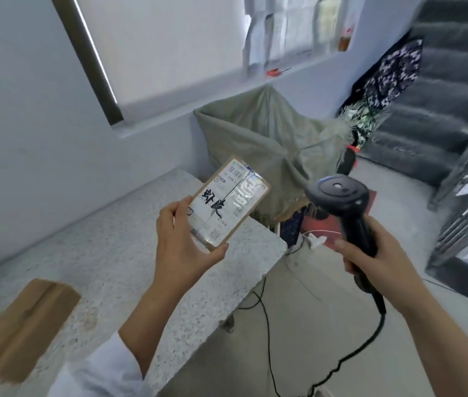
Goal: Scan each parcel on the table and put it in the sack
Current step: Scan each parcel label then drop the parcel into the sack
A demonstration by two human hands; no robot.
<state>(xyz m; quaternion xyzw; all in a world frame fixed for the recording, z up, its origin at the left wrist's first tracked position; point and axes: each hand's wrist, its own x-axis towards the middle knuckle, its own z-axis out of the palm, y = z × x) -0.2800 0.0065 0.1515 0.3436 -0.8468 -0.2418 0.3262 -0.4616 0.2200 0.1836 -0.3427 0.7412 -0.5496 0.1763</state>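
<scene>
Left hand (182,247) holds a small cardboard parcel (228,203) above the far corner of the speckled table (106,253): thumb on the near right edge, fingers curled round the left edge, shipping label face-up and tilted toward the camera. Parcel's long axis runs from near-left up to far-right, pointing toward the grey-green sack (258,144), which stands open on the floor just past the table's end. Right hand (376,253) is wrapped shut round the grip of a black corded barcode scanner (341,204); scanner head sits right of the parcel, near but apart. Its window is not visible, so aim unconfirmed. Judgement: scan step in hand; head needs swinging left onto the label. A second cardboard box (23,328) lies on the table, near-left.
</scene>
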